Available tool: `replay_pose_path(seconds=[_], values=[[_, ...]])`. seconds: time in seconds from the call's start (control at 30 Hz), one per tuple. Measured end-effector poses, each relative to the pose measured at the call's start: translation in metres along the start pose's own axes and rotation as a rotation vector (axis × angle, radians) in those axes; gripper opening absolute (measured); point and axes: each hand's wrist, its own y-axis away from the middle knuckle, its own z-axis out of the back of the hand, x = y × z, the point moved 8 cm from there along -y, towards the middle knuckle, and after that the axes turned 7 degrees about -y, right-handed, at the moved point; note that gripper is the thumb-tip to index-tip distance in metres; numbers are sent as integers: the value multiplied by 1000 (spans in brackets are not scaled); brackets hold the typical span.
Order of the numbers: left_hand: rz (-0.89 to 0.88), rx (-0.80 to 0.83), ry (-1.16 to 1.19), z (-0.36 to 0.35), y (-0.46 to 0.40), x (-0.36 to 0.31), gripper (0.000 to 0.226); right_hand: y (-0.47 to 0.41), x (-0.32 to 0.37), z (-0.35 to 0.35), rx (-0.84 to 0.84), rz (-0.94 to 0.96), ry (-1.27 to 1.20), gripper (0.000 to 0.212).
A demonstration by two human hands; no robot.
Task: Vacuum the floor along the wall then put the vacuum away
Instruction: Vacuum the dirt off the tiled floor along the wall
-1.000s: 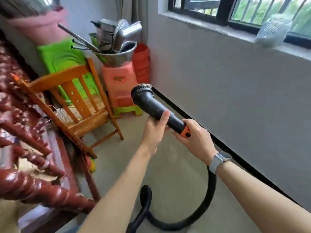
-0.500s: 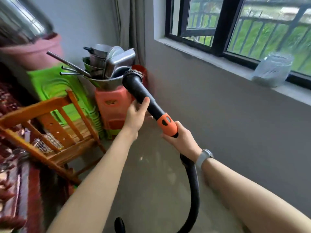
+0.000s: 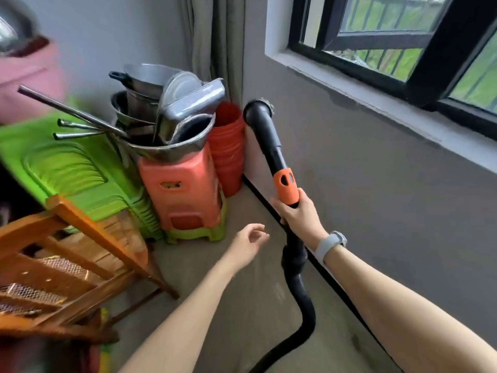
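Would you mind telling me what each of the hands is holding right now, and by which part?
The right hand grips the vacuum wand just below its orange collar. The left hand holds nothing.

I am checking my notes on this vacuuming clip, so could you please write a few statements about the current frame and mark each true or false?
1. The right hand grips the vacuum wand just below its orange collar. True.
2. The left hand also holds the wand. False: it is off the wand, holding nothing, fingers loosely curled.
3. The brush head points down at the floor. False: it is raised, near the wall.
4. Metal pots sit on a stack of plastic stools. True.
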Motion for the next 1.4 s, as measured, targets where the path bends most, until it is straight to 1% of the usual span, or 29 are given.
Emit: replay_pose_path(seconds=[0.13, 0.2, 0.27, 0.37, 0.47, 0.53, 0.63, 0.7, 0.77, 0.83, 0.87, 0.93, 1.0, 1.07, 1.13, 1.2, 1.33, 1.4], values=[[67, 176, -9, -19, -56, 11, 34, -74, -8, -17, 15, -80, -113, 37], [35, 206, 10, -24, -79, 10, 35, -107, -10, -25, 25, -122, -198, 43], [26, 166, 30, -20, -108, 10, 33, -144, -17, -35, 42, -168, -276, 40], [58, 69, 23, -5, -164, 18, 29, -203, -39, -50, 78, -249, -373, 31], [94, 27, -60, 7, -221, 42, 27, -260, -78, -73, 125, -348, -462, 29], [127, 32, -134, 15, -257, 66, 26, -293, -114, -92, 124, -422, -508, 29], [186, 54, -269, 29, -298, 112, 20, -322, -174, -120, 91, -603, -574, 21], [266, 120, -288, 29, -313, 152, 19, -330, -216, -140, 98, -728, -634, 17], [346, 185, -289, 26, -324, 196, 18, -337, -257, -160, 114, -810, -706, 13], [374, 262, -346, 21, -335, 236, 19, -341, -297, -177, 121, -881, -773, 11], [379, 292, -369, 19, -341, 254, 19, -343, -314, -185, 129, -905, -797, 13], [392, 299, -410, 17, -355, 289, 19, -350, -347, -201, 131, -918, -819, 13], [403, 263, -437, 16, -373, 325, 17, -361, -387, -218, 108, -914, -816, 13], [366, 224, -467, 11, -398, 359, 15, -374, -435, -235, 65, -921, -812, 15], [340, 182, -516, 1, -422, 400, 20, -381, -485, -253, 34, -948, -824, 16], [346, 171, -540, -11, -440, 446, 31, -384, -535, -274, 19, -985, -833, 17], [380, 229, -584, -23, -455, 543, 44, -375, -631, -322, 12, -1063, -756, 17], [373, 271, -698, -25, -460, 585, 43, -371, -669, -348, 28, -1077, -714, 17]])
